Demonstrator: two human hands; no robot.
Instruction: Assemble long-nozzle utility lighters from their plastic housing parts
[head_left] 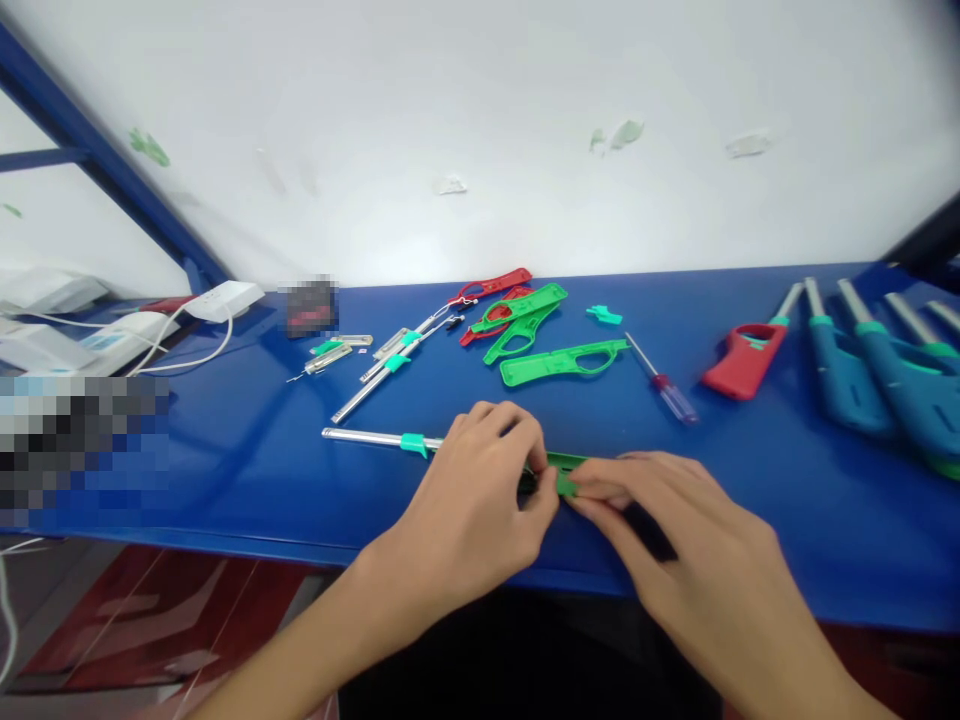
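Observation:
My left hand [487, 480] is closed over the open green casing of a long-neck gas lighter [566, 460], near the table's front. From under that hand a silver lighter tube [367, 436] with a teal collar [413, 444] points left. My right hand [682, 510] pinches a small green plastic piece [565, 484] at the casing, its thumb and fingertips close to the left ones. Both hands cover most of the casing's inside. Behind them lie green casing halves [540, 368], red casing halves [495, 284] and two more silver tubes [360, 395].
A screwdriver [675, 398] lies behind my right hand. To its right are a red lighter [746, 360] and several blue lighters [847, 380]. Clear lighter tanks [330, 358] and a teal piece [604, 315] lie farther back. A white power strip [225, 298] with cables is at left.

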